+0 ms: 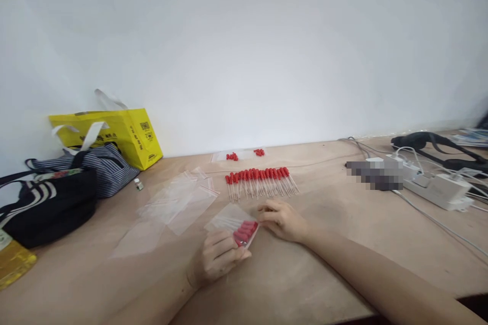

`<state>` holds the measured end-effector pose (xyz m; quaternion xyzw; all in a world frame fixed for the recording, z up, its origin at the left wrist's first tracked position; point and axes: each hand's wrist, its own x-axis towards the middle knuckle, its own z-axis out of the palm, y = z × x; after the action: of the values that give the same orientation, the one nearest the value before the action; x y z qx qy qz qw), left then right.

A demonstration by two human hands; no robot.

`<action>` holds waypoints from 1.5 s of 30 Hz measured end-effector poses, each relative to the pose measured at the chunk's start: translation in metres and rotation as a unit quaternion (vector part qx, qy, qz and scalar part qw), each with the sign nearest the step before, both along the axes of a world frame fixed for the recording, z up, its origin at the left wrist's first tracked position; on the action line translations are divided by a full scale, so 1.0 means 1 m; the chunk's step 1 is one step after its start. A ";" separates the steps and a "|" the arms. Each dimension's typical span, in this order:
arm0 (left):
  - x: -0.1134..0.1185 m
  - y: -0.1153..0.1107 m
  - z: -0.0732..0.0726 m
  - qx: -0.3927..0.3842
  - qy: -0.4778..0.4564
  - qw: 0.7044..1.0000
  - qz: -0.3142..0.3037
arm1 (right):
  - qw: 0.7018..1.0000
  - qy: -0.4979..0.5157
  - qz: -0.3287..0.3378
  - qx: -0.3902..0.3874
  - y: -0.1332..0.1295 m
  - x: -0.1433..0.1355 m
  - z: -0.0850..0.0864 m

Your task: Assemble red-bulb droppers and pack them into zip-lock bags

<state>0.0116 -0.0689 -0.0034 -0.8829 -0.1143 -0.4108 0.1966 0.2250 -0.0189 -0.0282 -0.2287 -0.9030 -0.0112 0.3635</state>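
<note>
My left hand [221, 258] pinches the lower edge of a clear plastic bag [224, 218]. Inside it lie several red-handled pieces [246, 231] with thin shafts pointing to the upper left. At the bag's right corner, my right hand [281, 218] has its fingers bent together; whether they grip the bag edge is hard to make out. Beyond the hands, a row of red-handled screwdrivers [261, 175] lies side by side, shafts toward me. Overlapping clear zip bags [171, 203] are spread to the left of the held bag.
Near the wall, two small red clusters [232, 156] [259, 152] lie on clear bags. A yellow bag [141, 137], a striped bag [114, 167], a black bag [53, 203] and a small bottle [139, 184] are at left. White power strips [438, 188] and cables lie at right.
</note>
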 end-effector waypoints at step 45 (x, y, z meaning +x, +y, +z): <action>-0.044 -0.008 -0.011 -0.376 0.120 0.898 0.196 | 0.843 0.090 -0.443 -0.291 0.099 0.094 0.008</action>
<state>-0.0323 -0.0773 -0.0143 -0.8933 -0.4067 -0.1812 -0.0611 0.3188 0.0799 -0.0206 -0.6999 -0.6306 0.1129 0.3158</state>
